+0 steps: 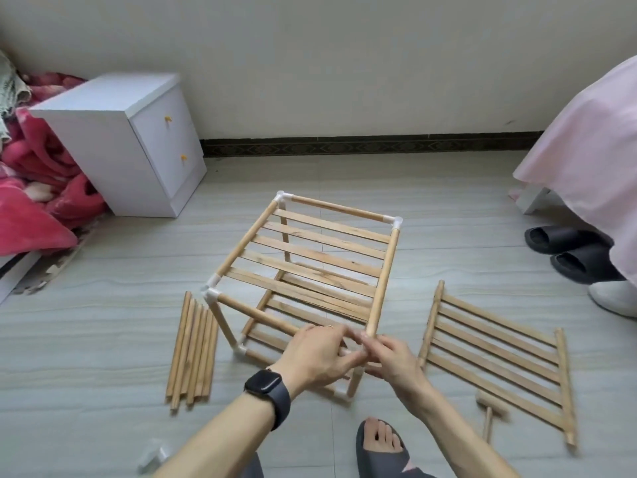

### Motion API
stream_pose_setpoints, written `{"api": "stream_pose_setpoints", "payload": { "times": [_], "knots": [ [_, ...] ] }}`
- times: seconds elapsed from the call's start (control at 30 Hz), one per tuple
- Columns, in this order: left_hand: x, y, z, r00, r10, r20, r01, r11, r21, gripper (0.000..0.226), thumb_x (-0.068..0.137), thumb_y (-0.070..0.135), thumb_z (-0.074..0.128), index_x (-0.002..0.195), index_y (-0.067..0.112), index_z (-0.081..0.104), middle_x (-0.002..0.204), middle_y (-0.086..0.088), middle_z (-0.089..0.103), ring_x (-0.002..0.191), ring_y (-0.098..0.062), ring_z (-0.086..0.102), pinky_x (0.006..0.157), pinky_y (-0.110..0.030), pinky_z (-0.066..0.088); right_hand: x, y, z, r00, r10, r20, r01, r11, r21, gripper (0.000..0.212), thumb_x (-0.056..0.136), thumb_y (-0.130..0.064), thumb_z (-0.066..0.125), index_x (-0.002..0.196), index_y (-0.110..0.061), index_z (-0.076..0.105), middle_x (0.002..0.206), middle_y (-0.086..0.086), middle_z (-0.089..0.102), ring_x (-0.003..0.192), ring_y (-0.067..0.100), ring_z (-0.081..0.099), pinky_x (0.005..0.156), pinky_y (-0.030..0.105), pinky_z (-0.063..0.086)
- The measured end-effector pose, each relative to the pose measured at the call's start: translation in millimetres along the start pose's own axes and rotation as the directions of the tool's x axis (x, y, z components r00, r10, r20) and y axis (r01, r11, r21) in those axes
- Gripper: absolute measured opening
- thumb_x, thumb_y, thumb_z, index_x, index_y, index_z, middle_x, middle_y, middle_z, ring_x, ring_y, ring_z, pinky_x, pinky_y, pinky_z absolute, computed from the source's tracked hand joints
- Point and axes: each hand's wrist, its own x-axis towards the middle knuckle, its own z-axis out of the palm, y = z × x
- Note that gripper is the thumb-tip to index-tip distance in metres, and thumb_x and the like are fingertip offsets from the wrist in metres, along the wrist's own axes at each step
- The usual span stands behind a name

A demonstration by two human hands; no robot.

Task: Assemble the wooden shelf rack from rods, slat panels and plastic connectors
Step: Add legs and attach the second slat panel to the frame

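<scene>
Both hands meet at the near corner of the rack (310, 258). The left hand (319, 353) has its fingers curled round the end of the front rod (262, 313), and the right hand (393, 357) has its fingers pinching the tip of the side rod (384, 281). The spare rods (193, 346) lie left of the fingers, with a loose slat panel (496, 360) to the right.

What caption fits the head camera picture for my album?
Left hand and right hand meet at the near corner of a half-built wooden rack.

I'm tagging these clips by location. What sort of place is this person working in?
Most likely a home bedroom: a white bedside cabinet with two drawers, a red blanket heaped beside it, and what looks like a bed under a pink sheet, black slippers by it.
</scene>
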Motion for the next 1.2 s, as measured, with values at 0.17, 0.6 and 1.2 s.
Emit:
{"api": "stream_pose_setpoints", "payload": {
  "times": [0.17,0.6,1.2],
  "knots": [
    [-6,4,-7,0.997,-0.022,0.072,0.024,0.999,-0.024,0.050,0.091,0.067,0.035,0.121,0.037,0.060,0.090,0.008,0.077,0.105,-0.010,0.066,0.103,-0.036,0.036,3,-11,3,0.997,0.049,-0.060,-0.026,0.945,0.325,0.032,0.098,-0.032,0.066,0.111,-0.004,0.068,0.090,0.008,0.073,0.097,0.030,0.075,0.080,0.049,0.062],
    [-4,6,1,0.962,-0.121,0.245,0.154,0.981,-0.122,0.068,0.106,0.055,0.017,0.086,0.022,0.073,0.083,0.008,0.076,0.090,-0.004,0.063,0.101,-0.040,0.023,0,3,18,0.998,0.039,-0.040,-0.022,0.935,0.353,0.024,0.094,-0.024,0.071,0.113,-0.009,0.067,0.090,0.008,0.074,0.073,0.023,0.069,0.064,0.033,0.056],
    [-20,-15,7,0.990,0.137,-0.010,-0.132,0.968,0.212,0.096,0.073,0.083,0.054,0.147,0.030,0.025,0.137,0.002,0.046,0.129,-0.020,0.036,0.111,-0.040,0.027,12,5,12,0.998,0.018,-0.066,0.000,0.965,0.262,0.018,0.088,-0.027,0.077,0.103,-0.018,0.072,0.091,0.000,0.074,0.085,0.017,0.065,0.075,0.036,0.050]
  ]
}}
